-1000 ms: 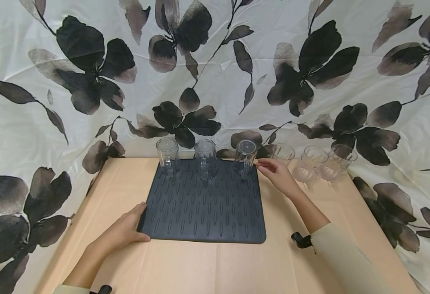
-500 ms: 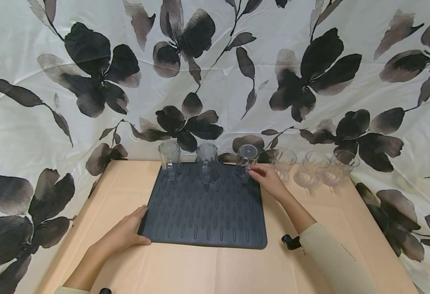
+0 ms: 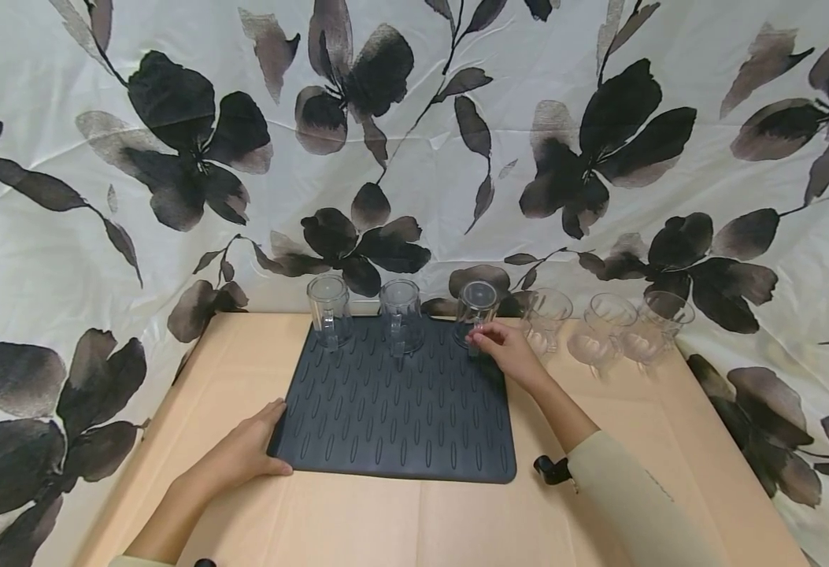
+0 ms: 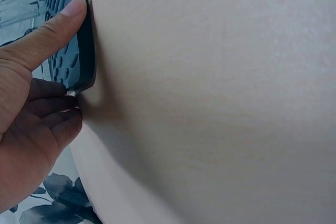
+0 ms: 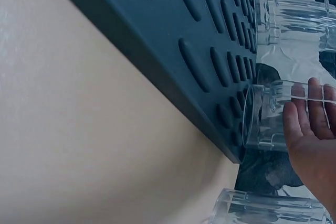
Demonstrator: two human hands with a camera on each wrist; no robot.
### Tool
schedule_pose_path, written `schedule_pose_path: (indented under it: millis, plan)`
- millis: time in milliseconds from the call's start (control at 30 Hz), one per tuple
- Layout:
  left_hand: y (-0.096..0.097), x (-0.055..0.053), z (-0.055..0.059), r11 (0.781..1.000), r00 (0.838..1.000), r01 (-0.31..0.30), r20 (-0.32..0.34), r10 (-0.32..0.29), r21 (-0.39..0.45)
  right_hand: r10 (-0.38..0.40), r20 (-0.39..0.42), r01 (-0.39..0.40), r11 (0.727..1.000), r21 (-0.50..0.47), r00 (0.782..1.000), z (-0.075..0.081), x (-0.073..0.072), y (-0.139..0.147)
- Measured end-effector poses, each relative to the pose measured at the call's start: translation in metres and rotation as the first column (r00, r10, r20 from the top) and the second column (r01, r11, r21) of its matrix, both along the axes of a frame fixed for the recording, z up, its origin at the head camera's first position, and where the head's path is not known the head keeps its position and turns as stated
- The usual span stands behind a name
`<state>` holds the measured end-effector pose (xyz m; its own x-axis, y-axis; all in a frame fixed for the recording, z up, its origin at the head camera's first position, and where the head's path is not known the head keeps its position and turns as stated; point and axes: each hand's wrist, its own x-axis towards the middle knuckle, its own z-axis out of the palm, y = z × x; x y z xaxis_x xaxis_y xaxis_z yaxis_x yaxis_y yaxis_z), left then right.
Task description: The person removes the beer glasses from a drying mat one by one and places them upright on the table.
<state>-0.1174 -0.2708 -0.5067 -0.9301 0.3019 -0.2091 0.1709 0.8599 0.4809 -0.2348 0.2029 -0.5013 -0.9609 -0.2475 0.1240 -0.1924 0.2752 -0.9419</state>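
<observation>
The work is looking partway along. On the dark mat [image 3: 400, 417], 3 items are already standing in a row along the far edge: the left mug [image 3: 329, 311], the middle mug [image 3: 401, 315] and the right mug [image 3: 476, 296], all apparently sitting upside down. The right mug is seemingly getting its last attention — the right hand [image 3: 513, 358] is touching it with its fingertips, though whether they are pinching the handle I cannot tell. The left hand [image 3: 244, 445] is resting at the mat's near left corner, its thumb lying along the near edge and its fingers reaching along the left side, loosely extended rather than clenching.

What is possibly left: a group of clear glasses [image 3: 611, 315] is standing off the mat to the right, at least 3, their outlines overlapping too much for a sure count. Most of the mat's ribbed top is lying bare in front of the mugs.

The mat is lying on a pale, wood-coloured table [image 3: 357, 524], faint creases running across it. Behind and at both sides, a white cloth [image 3: 471, 47] with dark flowers is hanging — wrinkled, and hiding whatever room is lying beyond.
</observation>
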Motion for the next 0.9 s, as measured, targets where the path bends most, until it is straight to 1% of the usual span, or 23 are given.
schedule_pose_path:
  millis: [100,267,500,733,800,900]
  plan:
    - [-0.001,0.000,-0.001,1.000,1.000,-0.003,0.004,0.003,0.005,-0.011,0.004,0.011,1.000,-0.022,1.000,-0.003,0.000,-0.002]
    - [-0.001,0.000,-0.002,1.000,1.000,-0.003,0.004,0.003,-0.001,-0.024,-0.006,0.024,0.999,-0.027,1.000,-0.004,0.000,-0.003]
    - [0.000,0.000,-0.001,1.000,1.000,0.004,-0.001,-0.004,-0.004,-0.007,0.010,0.008,1.000,-0.025,1.000,-0.001,-0.002,-0.005]
    - [0.003,0.001,0.002,1.000,1.000,-0.002,0.007,0.002,0.003,-0.011,-0.028,0.012,1.000,0.026,1.000,0.002,0.001,-0.005]
    - [0.003,0.001,0.002,1.000,1.000,-0.002,0.007,0.002,0.002,-0.011,-0.034,0.013,0.999,0.041,0.999,0.007,0.003,-0.006]
    - [0.002,0.001,0.002,1.000,1.000,-0.004,0.008,0.004,0.000,0.002,-0.072,0.004,0.997,0.075,0.997,0.014,0.004,-0.003]
